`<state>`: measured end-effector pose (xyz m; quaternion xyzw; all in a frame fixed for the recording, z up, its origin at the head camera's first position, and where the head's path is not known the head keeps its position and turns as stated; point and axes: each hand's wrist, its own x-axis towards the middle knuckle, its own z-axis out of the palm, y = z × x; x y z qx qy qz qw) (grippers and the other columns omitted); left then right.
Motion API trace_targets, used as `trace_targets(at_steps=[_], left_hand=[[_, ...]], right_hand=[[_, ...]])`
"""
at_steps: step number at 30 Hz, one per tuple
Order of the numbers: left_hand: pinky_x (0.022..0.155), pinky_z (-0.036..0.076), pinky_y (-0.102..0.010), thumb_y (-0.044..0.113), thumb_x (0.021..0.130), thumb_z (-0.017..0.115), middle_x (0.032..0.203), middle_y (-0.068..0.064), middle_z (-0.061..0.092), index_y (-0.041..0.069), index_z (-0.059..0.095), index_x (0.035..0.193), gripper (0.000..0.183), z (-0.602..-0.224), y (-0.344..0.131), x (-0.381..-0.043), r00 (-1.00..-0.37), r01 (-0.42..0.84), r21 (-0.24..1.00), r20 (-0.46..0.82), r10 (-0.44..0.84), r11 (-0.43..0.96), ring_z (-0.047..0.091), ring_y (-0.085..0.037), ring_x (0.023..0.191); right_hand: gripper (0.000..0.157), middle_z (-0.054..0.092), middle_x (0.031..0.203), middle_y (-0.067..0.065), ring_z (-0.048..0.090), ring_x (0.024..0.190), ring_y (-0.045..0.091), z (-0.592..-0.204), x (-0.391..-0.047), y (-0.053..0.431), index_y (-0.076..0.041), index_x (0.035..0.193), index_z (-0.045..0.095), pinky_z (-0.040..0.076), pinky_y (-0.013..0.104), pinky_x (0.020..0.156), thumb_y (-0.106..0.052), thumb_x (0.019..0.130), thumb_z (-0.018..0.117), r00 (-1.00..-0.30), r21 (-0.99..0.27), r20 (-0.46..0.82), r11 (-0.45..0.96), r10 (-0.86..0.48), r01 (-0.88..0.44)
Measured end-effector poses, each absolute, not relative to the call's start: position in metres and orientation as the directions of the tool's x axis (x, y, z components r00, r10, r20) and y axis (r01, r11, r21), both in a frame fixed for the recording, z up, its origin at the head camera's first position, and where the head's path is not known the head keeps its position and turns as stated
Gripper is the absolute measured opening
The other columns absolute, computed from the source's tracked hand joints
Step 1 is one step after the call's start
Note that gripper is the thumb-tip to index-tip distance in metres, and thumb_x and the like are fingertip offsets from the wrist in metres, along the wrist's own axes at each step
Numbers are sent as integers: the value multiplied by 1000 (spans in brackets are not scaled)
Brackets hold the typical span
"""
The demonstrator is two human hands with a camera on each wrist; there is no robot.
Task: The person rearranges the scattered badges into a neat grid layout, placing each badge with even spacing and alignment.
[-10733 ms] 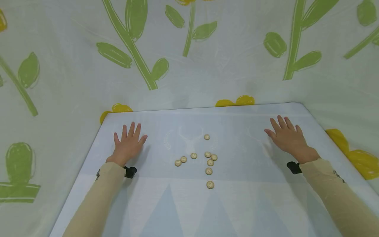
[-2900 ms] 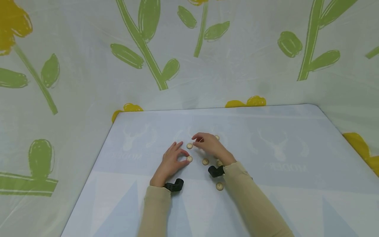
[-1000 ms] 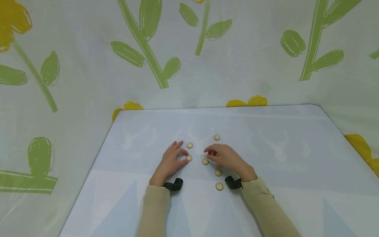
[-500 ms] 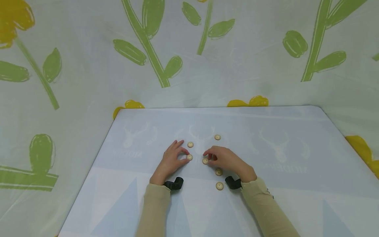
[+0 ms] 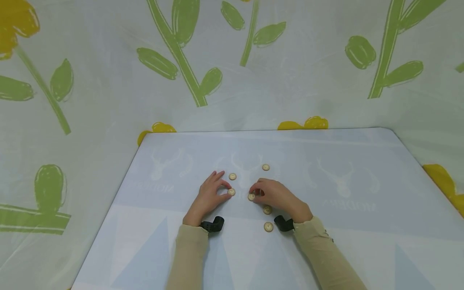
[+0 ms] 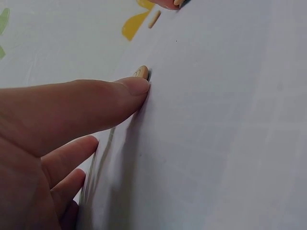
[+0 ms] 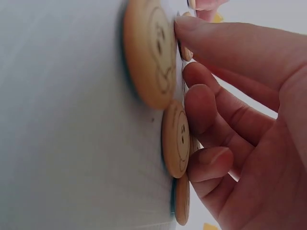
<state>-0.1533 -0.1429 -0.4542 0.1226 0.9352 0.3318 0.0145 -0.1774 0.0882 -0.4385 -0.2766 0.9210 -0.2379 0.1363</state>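
A left hand [image 5: 208,196] pinches one tan disc [image 5: 231,192], a right hand [image 5: 278,195] another disc [image 5: 251,197], by their edges (apparently because both lie flat).

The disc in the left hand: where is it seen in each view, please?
Head: disc in the left hand, near the centre.
Left wrist: disc high, slightly left of centre, partly hidden.
Right wrist: apparently the disc at the top edge, right of centre, cut off.
Landmark in all: the left hand.

The forearms [image 5: 189,257] reach forward; left grip [image 5: 208,197] pinches with thumb [image 6: 72,110] and forefinger [image 5: 224,184], right grip [image 5: 276,194] likewise, its other fingers [image 7: 200,108] curled.
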Motion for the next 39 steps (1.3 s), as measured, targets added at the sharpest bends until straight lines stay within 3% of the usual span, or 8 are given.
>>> trace_targets(at_steps=[27, 39], left_hand=[[103, 16, -51, 20, 75, 70, 139, -9, 36, 18, 62, 87, 14, -459, -143, -155, -972, 216, 617, 60, 228, 757, 17, -29, 133], [102, 16, -52, 21, 74, 70, 138, -10, 37, 19, 62, 87, 15, -460, -145, -156, -966, 243, 628, 88, 243, 739, 17, -31, 132]], right_hand=[[21, 54, 77, -11, 49, 70, 8, -435, -177, 91, -17, 95, 63, 42, 25, 66, -30, 79, 67, -835, -570, -120, 726, -537, -385], [21, 55, 74, -10, 49, 66, 8, -438, -182, 95, -18, 94, 63, 42, 25, 59, -30, 77, 68, -844, -608, -99, 704, -526, -367]])
